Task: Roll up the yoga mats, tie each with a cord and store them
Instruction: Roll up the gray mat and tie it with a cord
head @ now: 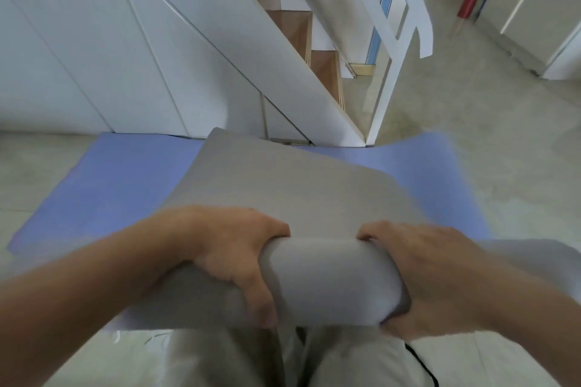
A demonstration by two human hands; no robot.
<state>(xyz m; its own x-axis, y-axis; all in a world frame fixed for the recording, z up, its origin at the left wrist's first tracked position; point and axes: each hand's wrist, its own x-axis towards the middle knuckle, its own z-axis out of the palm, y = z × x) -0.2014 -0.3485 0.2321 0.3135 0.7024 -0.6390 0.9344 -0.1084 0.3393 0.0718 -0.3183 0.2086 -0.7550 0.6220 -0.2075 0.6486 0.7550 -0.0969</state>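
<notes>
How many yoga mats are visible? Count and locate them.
2. The grey mat, partly rolled, in the left hand and right hand; blue mat flat on the floor beneath it. More may lie out of view.

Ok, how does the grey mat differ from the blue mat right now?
The grey mat is partly rolled, with the left hand and right hand gripping its roll; the blue mat lies unrolled on the floor, unheld. The grey mat lies over the blue mat. Neither is tied.
</notes>
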